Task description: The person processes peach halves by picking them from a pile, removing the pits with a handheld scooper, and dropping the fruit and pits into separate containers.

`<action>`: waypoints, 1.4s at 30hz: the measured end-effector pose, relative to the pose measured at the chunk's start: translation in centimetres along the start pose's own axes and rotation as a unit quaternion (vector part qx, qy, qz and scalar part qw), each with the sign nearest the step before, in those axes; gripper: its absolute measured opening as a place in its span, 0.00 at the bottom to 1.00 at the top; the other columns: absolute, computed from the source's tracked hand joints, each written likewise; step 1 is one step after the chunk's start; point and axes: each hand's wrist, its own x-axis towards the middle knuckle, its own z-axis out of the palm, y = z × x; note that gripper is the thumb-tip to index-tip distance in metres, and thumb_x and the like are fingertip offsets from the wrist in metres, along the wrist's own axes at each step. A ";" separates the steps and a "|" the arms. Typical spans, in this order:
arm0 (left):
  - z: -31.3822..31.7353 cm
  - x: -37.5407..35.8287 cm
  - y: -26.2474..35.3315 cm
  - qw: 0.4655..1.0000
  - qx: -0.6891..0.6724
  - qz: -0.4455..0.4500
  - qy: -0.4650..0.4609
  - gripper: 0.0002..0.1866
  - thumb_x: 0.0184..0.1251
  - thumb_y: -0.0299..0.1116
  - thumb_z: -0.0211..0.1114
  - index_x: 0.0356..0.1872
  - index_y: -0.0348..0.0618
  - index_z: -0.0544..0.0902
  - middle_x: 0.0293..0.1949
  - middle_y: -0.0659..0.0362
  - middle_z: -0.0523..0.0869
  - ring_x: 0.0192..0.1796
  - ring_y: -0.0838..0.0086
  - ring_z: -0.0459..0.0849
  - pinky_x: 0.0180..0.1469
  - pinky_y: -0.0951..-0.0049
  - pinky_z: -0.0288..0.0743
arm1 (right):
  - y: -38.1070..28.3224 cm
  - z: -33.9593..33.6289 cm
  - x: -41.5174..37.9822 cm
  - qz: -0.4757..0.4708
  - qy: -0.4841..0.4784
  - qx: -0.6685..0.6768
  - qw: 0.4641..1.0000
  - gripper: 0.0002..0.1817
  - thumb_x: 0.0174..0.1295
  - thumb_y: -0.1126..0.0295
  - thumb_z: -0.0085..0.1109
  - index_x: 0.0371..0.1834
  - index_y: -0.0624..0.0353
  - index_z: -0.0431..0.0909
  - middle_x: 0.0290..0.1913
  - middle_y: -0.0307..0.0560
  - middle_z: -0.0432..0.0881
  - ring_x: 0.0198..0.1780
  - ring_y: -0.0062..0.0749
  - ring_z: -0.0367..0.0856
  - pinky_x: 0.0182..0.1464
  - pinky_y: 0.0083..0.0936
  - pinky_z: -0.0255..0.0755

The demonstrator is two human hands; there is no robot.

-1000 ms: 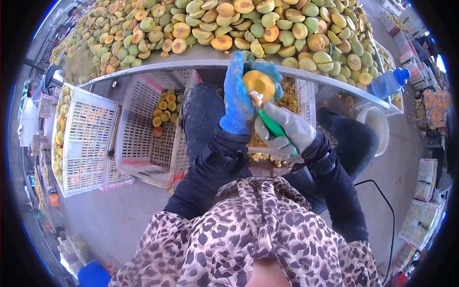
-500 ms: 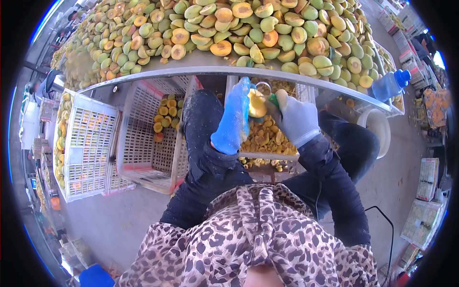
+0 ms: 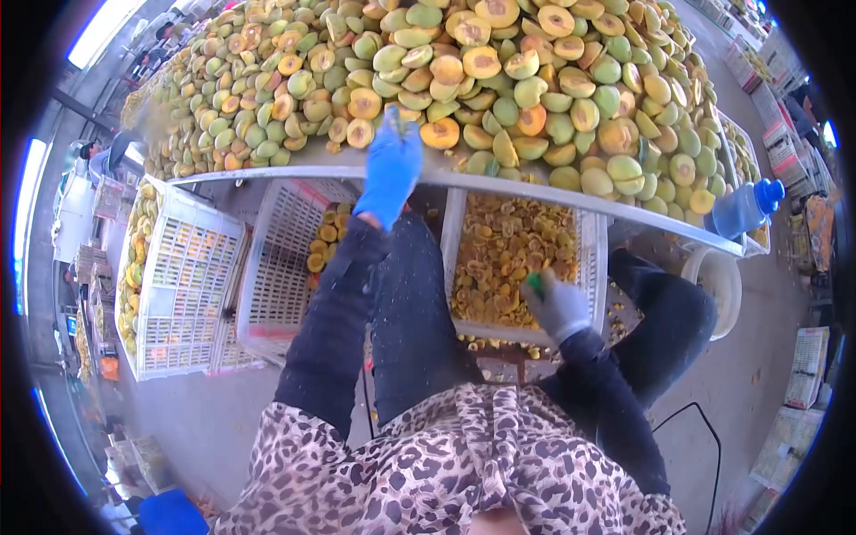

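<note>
My left hand (image 3: 390, 169), in a blue glove, reaches over the metal table edge (image 3: 499, 185) to the near side of a big heap of halved green and orange fruit (image 3: 441, 134). Its fingertips are by the fruit halves; whether they grip one is hidden. In a grey glove, my right hand (image 3: 557, 308) is closed around a small green handle (image 3: 535, 283). That hand is above the right front part of a white crate (image 3: 453, 241) holding yellow fruit pieces (image 3: 513, 250).
To the left stand a white crate with a few fruit halves (image 3: 259, 294) and a filled crate (image 3: 183, 294). A blue bottle (image 3: 740, 209) lies on the table's right edge, above a white bucket (image 3: 722, 294). My knees flank the middle crate.
My left hand has moved forward and left from the middle crate to the heap. My right hand has drawn back toward me. The fruit half that was between them is no longer there.
</note>
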 end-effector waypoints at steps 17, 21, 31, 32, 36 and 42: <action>5.1 -1.1 2.6 0.962 -0.112 -0.185 -0.166 0.16 0.51 0.29 0.65 0.40 0.36 0.74 0.39 0.54 0.79 0.44 0.63 0.82 0.49 0.64 0.77 | -8.0 -7.2 4.1 -0.002 0.024 0.449 0.893 0.12 0.69 0.63 0.51 0.39 0.63 0.75 0.21 0.49 0.75 0.21 0.31 0.77 0.26 0.27 0.68; 2.6 -4.6 6.8 0.713 -0.641 -0.275 -0.067 0.16 0.48 0.25 0.61 0.41 0.39 0.73 0.44 0.55 0.77 0.47 0.66 0.79 0.54 0.66 0.75 | -8.9 -7.0 4.0 0.019 0.041 0.456 0.889 0.14 0.70 0.62 0.49 0.37 0.64 0.75 0.22 0.54 0.76 0.24 0.41 0.78 0.28 0.31 0.68; -1.4 -11.1 13.1 0.615 -0.698 -0.332 -0.157 0.22 0.72 0.46 0.54 0.57 0.41 0.73 0.47 0.55 0.80 0.53 0.67 0.80 0.55 0.64 0.77 | -9.2 -8.2 -0.1 -0.095 0.108 0.315 0.938 0.17 0.69 0.60 0.51 0.35 0.66 0.75 0.25 0.63 0.77 0.30 0.58 0.80 0.30 0.40 0.70; -1.5 -11.4 13.2 0.675 -0.653 -0.296 -0.172 0.21 0.72 0.44 0.55 0.57 0.40 0.73 0.47 0.55 0.80 0.54 0.69 0.80 0.54 0.66 0.78 | -9.0 -8.2 -0.3 -0.098 0.106 0.249 0.958 0.17 0.69 0.59 0.51 0.35 0.65 0.76 0.25 0.63 0.78 0.30 0.58 0.79 0.30 0.42 0.70; -1.5 -11.8 13.5 0.770 -0.587 -0.168 -0.188 0.18 0.74 0.39 0.53 0.54 0.34 0.75 0.46 0.54 0.81 0.47 0.72 0.84 0.48 0.71 0.81 | -7.9 -9.0 -0.5 -0.129 0.047 0.208 0.968 0.19 0.68 0.56 0.51 0.34 0.65 0.77 0.26 0.66 0.78 0.30 0.60 0.79 0.31 0.44 0.71; -2.3 -10.9 15.9 0.790 -0.523 -0.237 -0.214 0.16 0.70 0.40 0.59 0.38 0.34 0.83 0.31 0.57 0.85 0.29 0.77 0.83 0.34 0.78 0.79 | -7.1 -11.4 -1.5 -0.010 -0.225 0.393 0.892 0.27 0.71 0.49 0.44 0.31 0.66 0.76 0.15 0.43 0.74 0.16 0.32 0.75 0.21 0.26 0.67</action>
